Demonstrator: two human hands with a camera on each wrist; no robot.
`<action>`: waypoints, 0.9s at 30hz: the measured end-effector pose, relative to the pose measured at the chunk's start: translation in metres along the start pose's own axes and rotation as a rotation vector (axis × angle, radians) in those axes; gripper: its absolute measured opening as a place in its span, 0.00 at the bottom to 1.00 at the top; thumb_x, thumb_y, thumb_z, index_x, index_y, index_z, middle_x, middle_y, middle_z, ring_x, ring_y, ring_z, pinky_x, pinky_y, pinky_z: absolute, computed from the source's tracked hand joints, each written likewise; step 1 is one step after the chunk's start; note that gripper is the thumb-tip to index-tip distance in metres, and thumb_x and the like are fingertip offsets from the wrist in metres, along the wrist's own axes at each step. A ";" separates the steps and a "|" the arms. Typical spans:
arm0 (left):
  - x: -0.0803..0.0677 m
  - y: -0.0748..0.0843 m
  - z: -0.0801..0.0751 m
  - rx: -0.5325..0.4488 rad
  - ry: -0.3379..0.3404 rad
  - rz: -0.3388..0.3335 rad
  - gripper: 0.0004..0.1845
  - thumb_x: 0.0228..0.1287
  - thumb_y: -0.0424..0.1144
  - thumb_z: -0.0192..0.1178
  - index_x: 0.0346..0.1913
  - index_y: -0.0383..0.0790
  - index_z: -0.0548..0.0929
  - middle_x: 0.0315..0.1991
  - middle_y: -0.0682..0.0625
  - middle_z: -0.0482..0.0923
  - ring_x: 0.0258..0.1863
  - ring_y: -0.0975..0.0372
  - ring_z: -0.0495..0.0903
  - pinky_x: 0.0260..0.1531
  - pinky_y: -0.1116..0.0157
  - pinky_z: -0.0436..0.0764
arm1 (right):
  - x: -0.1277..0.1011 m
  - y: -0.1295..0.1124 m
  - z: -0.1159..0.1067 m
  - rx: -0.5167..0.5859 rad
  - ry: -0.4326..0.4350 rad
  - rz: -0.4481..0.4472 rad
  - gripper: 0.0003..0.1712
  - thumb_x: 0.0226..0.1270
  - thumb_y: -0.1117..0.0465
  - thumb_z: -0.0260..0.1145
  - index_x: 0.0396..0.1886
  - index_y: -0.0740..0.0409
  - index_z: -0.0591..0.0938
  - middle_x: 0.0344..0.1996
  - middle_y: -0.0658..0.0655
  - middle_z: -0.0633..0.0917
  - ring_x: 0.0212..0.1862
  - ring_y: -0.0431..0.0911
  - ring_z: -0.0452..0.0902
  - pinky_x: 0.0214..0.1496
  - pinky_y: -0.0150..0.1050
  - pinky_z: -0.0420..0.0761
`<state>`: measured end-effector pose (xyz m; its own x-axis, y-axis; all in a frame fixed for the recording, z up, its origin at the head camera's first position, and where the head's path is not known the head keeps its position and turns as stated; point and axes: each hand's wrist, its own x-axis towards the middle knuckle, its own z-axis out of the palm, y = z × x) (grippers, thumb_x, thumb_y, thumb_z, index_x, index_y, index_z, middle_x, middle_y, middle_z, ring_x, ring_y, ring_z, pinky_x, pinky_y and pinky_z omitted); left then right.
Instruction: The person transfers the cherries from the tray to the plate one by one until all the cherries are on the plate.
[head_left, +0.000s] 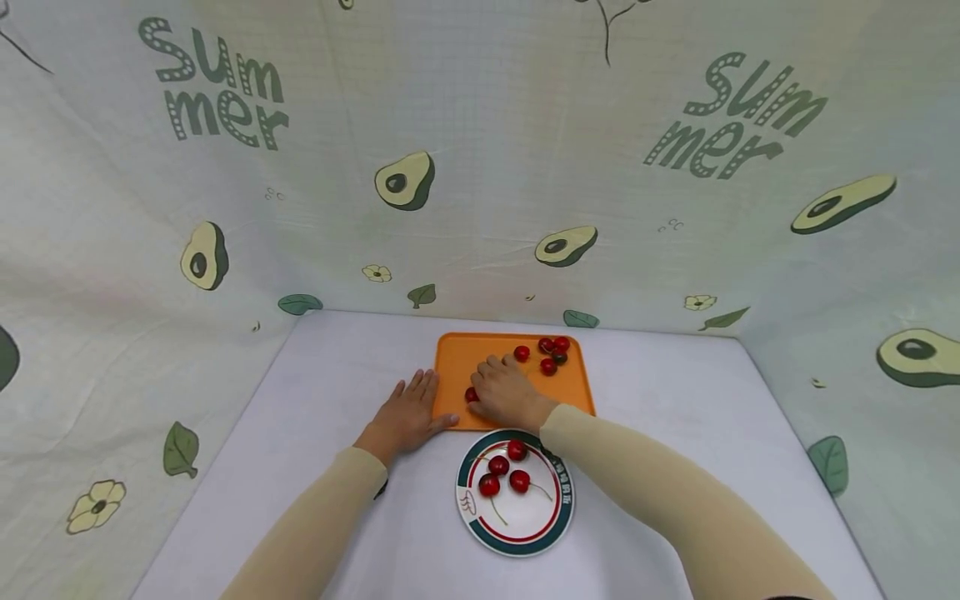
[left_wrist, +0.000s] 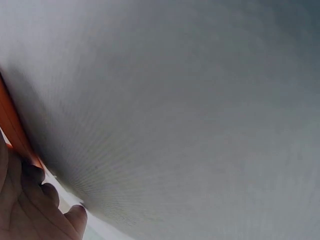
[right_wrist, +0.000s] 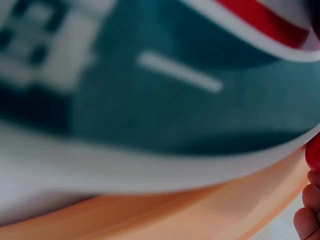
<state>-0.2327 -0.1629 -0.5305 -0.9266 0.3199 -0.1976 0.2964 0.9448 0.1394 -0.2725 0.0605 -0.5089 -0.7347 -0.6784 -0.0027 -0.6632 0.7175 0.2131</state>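
Observation:
On the orange tray [head_left: 450, 358] my right hand [head_left: 510, 396] pinches a red cherry [head_left: 472, 395] between thumb and fingers, near the tray's left side. The same cherry [right_wrist: 313, 154] shows at the right edge of the right wrist view, against the fingertips [right_wrist: 311, 197]. My left hand [head_left: 408, 417] rests at the tray's left edge, fingers straight and thumb over the front corner. In the left wrist view, that hand's fingers [left_wrist: 47, 200] lie beside the orange rim. Several more cherries [head_left: 548, 367] are at the tray's back right.
In front of the tray stands a round plate [head_left: 517, 550] with a green and red rim, bearing several stemmed cherries [head_left: 519, 481]. My right forearm passes over its right rim. A white cloth [head_left: 660, 392] covers the table, and a printed curtain [head_left: 480, 108] hangs behind.

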 end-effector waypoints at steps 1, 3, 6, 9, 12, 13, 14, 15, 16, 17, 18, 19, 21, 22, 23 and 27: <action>0.000 0.000 0.001 0.003 0.002 -0.002 0.54 0.76 0.74 0.43 0.85 0.33 0.50 0.85 0.39 0.51 0.86 0.46 0.48 0.84 0.44 0.51 | -0.001 0.002 0.001 0.022 -0.003 0.006 0.30 0.78 0.37 0.62 0.62 0.56 0.84 0.58 0.57 0.85 0.61 0.53 0.75 0.71 0.55 0.74; 0.001 0.001 0.002 0.006 0.006 -0.002 0.54 0.76 0.74 0.43 0.85 0.33 0.50 0.85 0.39 0.51 0.86 0.46 0.48 0.83 0.44 0.52 | -0.004 0.008 0.002 0.062 -0.011 0.023 0.27 0.79 0.41 0.62 0.61 0.56 0.84 0.57 0.57 0.84 0.60 0.54 0.74 0.71 0.55 0.73; 0.001 0.000 0.003 0.016 0.006 -0.005 0.54 0.76 0.74 0.43 0.85 0.33 0.50 0.85 0.39 0.51 0.86 0.47 0.48 0.84 0.44 0.51 | -0.009 0.020 0.005 0.106 -0.025 0.060 0.24 0.78 0.45 0.63 0.62 0.56 0.84 0.55 0.56 0.83 0.59 0.53 0.73 0.70 0.54 0.73; 0.001 0.000 0.002 0.015 0.009 -0.006 0.54 0.76 0.74 0.43 0.85 0.33 0.49 0.85 0.39 0.51 0.86 0.47 0.48 0.84 0.45 0.51 | -0.014 0.033 0.008 0.127 -0.043 0.093 0.23 0.77 0.47 0.65 0.63 0.56 0.83 0.56 0.56 0.83 0.60 0.53 0.72 0.72 0.54 0.72; 0.000 0.000 0.001 0.008 0.008 -0.010 0.54 0.76 0.74 0.43 0.85 0.33 0.49 0.85 0.39 0.51 0.86 0.47 0.48 0.84 0.45 0.51 | -0.018 0.043 0.011 0.139 -0.050 0.103 0.24 0.76 0.47 0.67 0.63 0.55 0.83 0.57 0.56 0.83 0.61 0.54 0.71 0.73 0.56 0.71; 0.000 0.000 0.001 0.007 0.005 -0.013 0.54 0.76 0.74 0.43 0.85 0.33 0.49 0.86 0.39 0.50 0.86 0.47 0.47 0.84 0.45 0.50 | -0.020 0.046 0.012 0.145 -0.050 0.101 0.24 0.76 0.47 0.68 0.63 0.55 0.83 0.58 0.56 0.82 0.62 0.54 0.71 0.74 0.57 0.71; 0.000 0.000 0.001 0.004 0.006 -0.013 0.54 0.76 0.74 0.43 0.85 0.33 0.49 0.85 0.39 0.51 0.86 0.47 0.48 0.84 0.45 0.50 | -0.021 0.048 0.013 0.147 -0.048 0.096 0.25 0.76 0.46 0.68 0.64 0.55 0.83 0.58 0.57 0.82 0.63 0.54 0.71 0.75 0.59 0.71; 0.000 0.000 0.001 0.003 0.006 -0.014 0.54 0.76 0.74 0.44 0.85 0.33 0.49 0.85 0.39 0.51 0.86 0.47 0.48 0.84 0.45 0.50 | -0.021 0.050 0.014 0.149 -0.048 0.089 0.26 0.76 0.45 0.68 0.64 0.55 0.83 0.59 0.57 0.82 0.63 0.55 0.71 0.75 0.59 0.71; -0.001 0.001 0.001 0.001 0.005 -0.014 0.54 0.76 0.73 0.44 0.85 0.33 0.49 0.85 0.39 0.51 0.86 0.47 0.48 0.84 0.45 0.51 | -0.022 0.051 0.015 0.154 -0.046 0.083 0.27 0.75 0.44 0.68 0.64 0.55 0.83 0.59 0.57 0.82 0.64 0.55 0.71 0.75 0.60 0.71; -0.001 0.001 0.001 -0.002 0.004 -0.014 0.54 0.76 0.73 0.44 0.85 0.32 0.49 0.85 0.39 0.51 0.86 0.47 0.48 0.84 0.45 0.51 | -0.023 0.052 0.015 0.158 -0.045 0.077 0.28 0.75 0.43 0.68 0.65 0.56 0.82 0.60 0.58 0.82 0.64 0.55 0.71 0.76 0.61 0.71; -0.001 0.001 0.001 -0.006 0.005 -0.014 0.54 0.76 0.73 0.44 0.85 0.32 0.50 0.85 0.38 0.51 0.86 0.47 0.48 0.84 0.45 0.51 | -0.023 0.053 0.016 0.165 -0.043 0.073 0.29 0.75 0.42 0.68 0.65 0.56 0.82 0.60 0.58 0.82 0.64 0.56 0.71 0.76 0.61 0.71; -0.001 0.001 0.001 -0.013 0.006 -0.012 0.54 0.76 0.73 0.45 0.85 0.32 0.50 0.85 0.38 0.51 0.86 0.46 0.49 0.84 0.44 0.51 | -0.024 0.053 0.017 0.172 -0.041 0.072 0.30 0.76 0.40 0.68 0.65 0.56 0.82 0.60 0.59 0.82 0.65 0.56 0.71 0.76 0.61 0.71; -0.001 0.001 0.001 -0.014 -0.002 -0.016 0.54 0.76 0.73 0.44 0.85 0.32 0.49 0.85 0.39 0.50 0.86 0.47 0.48 0.84 0.45 0.51 | -0.024 0.053 0.018 0.180 -0.035 0.075 0.32 0.75 0.39 0.67 0.65 0.56 0.82 0.60 0.58 0.81 0.64 0.55 0.71 0.75 0.60 0.72; -0.001 0.002 0.000 -0.014 -0.007 -0.018 0.54 0.76 0.73 0.44 0.85 0.33 0.49 0.86 0.39 0.50 0.86 0.47 0.47 0.84 0.45 0.50 | -0.024 0.053 0.019 0.181 -0.032 0.079 0.32 0.75 0.38 0.67 0.65 0.56 0.82 0.59 0.58 0.81 0.64 0.55 0.71 0.74 0.59 0.72; 0.000 0.002 0.000 -0.013 -0.010 -0.020 0.54 0.76 0.74 0.44 0.85 0.33 0.48 0.86 0.39 0.50 0.86 0.47 0.47 0.84 0.45 0.50 | -0.024 0.053 0.020 0.180 -0.030 0.084 0.32 0.75 0.37 0.66 0.65 0.56 0.82 0.59 0.58 0.81 0.64 0.54 0.71 0.74 0.58 0.73; 0.001 0.001 0.000 -0.001 -0.019 -0.025 0.54 0.76 0.74 0.42 0.85 0.34 0.48 0.86 0.40 0.49 0.86 0.48 0.46 0.84 0.45 0.50 | -0.023 0.050 0.022 0.181 -0.008 0.108 0.33 0.75 0.36 0.65 0.63 0.56 0.82 0.57 0.58 0.82 0.62 0.54 0.71 0.72 0.57 0.74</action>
<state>-0.2330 -0.1613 -0.5307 -0.9292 0.2976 -0.2190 0.2731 0.9524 0.1354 -0.2920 0.1160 -0.5200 -0.8037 -0.5950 0.0026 -0.5946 0.8033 0.0340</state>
